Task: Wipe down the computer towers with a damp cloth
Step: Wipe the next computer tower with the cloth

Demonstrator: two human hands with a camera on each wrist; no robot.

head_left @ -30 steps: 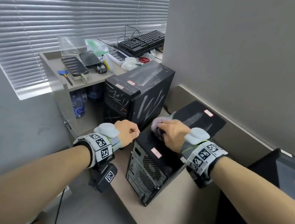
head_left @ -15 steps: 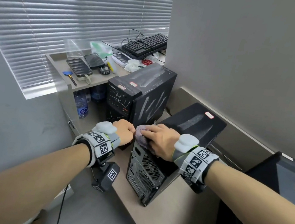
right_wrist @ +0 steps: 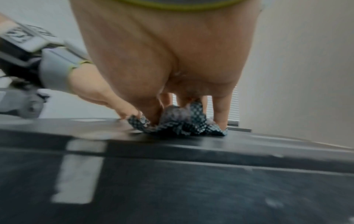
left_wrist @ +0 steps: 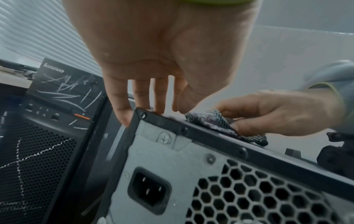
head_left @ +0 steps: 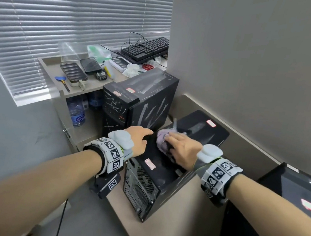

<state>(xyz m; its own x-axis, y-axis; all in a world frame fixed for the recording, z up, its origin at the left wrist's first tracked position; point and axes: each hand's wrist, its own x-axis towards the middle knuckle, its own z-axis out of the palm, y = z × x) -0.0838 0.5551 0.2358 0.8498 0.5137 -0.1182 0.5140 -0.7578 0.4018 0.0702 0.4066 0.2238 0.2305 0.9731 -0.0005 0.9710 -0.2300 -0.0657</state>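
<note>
A black tower lies on the ledge with its vented rear panel facing me. My right hand presses a crumpled purple checked cloth flat onto the tower's top face, fingers spread and straight. In the right wrist view the fingers stand on the cloth. My left hand rests on the top's left edge just beside the cloth, holding nothing. Its straight fingers hang over the corner. A scratched black Lenovo tower stands upright to the left. A third black tower is at the right.
A grey wall rises close behind the ledge. A side cabinet at the back left holds keyboards, a phone, scissors and small clutter, with water bottles underneath. Window blinds cover the left.
My right hand slid the cloth toward the near left corner, then back away along the top. My left hand moved onto the tower's top edge and its fingers straightened.
</note>
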